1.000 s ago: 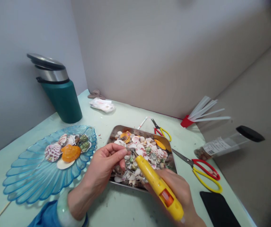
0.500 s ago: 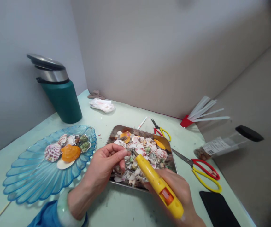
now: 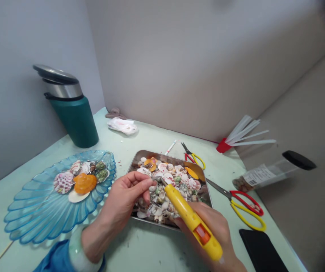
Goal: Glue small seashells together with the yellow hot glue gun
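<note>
My right hand [image 3: 212,226] is wrapped around a yellow hot glue gun [image 3: 189,217], its metal nozzle pointing up and left. Thumb and forefinger of my left hand [image 3: 129,192] pinch a small greyish shell [image 3: 158,178], mostly covered by the fingertips and close against the background shells. The nozzle is right by this shell; whether it touches I cannot tell. Both hands are above a metal tray [image 3: 209,194] full of mixed seashells. To the left lies a blue scallop-shaped fan [image 3: 37,209] bearing a cluster of shells, among them an orange scallop shell [image 3: 85,184].
A green bottle [image 3: 75,121] stands at the back left, near a white plastic bag [image 3: 122,125]. Small scissors [image 3: 192,154] lie behind the tray, larger scissors [image 3: 237,198] to its right. Further right are glue sticks [image 3: 244,132] in a red cup, a clear jar [image 3: 272,175] and a black phone [image 3: 261,249].
The glue gun has shifted slightly to the right and its nozzle has drawn back a little from my left fingertips. My left hand stays almost still.
</note>
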